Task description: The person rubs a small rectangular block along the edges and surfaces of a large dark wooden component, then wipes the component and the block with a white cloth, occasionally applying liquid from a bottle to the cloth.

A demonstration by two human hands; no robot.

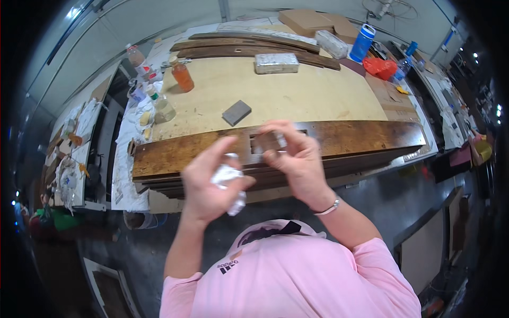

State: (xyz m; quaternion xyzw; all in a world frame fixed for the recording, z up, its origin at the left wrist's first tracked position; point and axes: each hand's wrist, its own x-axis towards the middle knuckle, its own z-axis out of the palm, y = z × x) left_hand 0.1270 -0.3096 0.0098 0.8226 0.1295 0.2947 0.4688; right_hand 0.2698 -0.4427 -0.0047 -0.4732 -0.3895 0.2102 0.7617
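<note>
My left hand (pixel 201 185) is closed round a crumpled white wad (pixel 227 176), paper or cloth, whose end hangs below the fingers. In my right hand (pixel 303 159) a small brown block (pixel 269 142) is pinched between thumb and fingers. Both hands are over the near edge of a stained brown wooden board (pixel 360 139), the top one of a stack. A rectangular cutout in that board shows partly behind the right fingers. Beyond the board a grey sanding block (pixel 236 112) lies on the pale tabletop (pixel 318 98).
An orange bottle (pixel 182 75) and a clear bottle (pixel 162 106) stand at the left. Long dark strips (pixel 249 49) lie at the back, near a wrapped brick-shaped pack (pixel 276 63). A blue bottle (pixel 362 42) and red plastic bag (pixel 379 68) are at the back right.
</note>
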